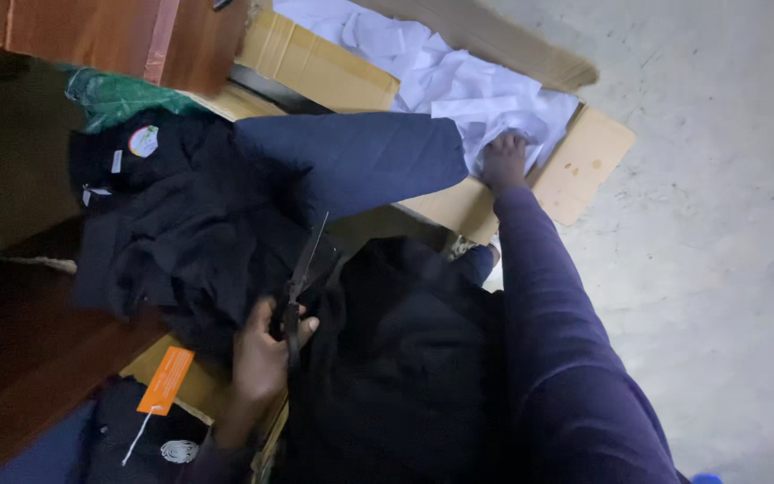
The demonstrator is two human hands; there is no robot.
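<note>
My left hand (266,350) grips the handles of dark scissors (305,269), blades pointing up over a heap of black garments (199,242). My right hand (503,161), on a long purple sleeve, reaches forward and presses into white paper sheets (459,81) inside an open cardboard box (584,161). A dark blue trouser leg (360,157) lies across between the two hands. Whether the right hand's fingers hold a sheet is unclear.
More black fabric (396,358) lies over my lap. An orange hang tag (165,380) with a white string lies at lower left. Wooden furniture (91,36) stands at the upper left, green plastic (114,94) beside it. Grey concrete floor (718,224) fills the right.
</note>
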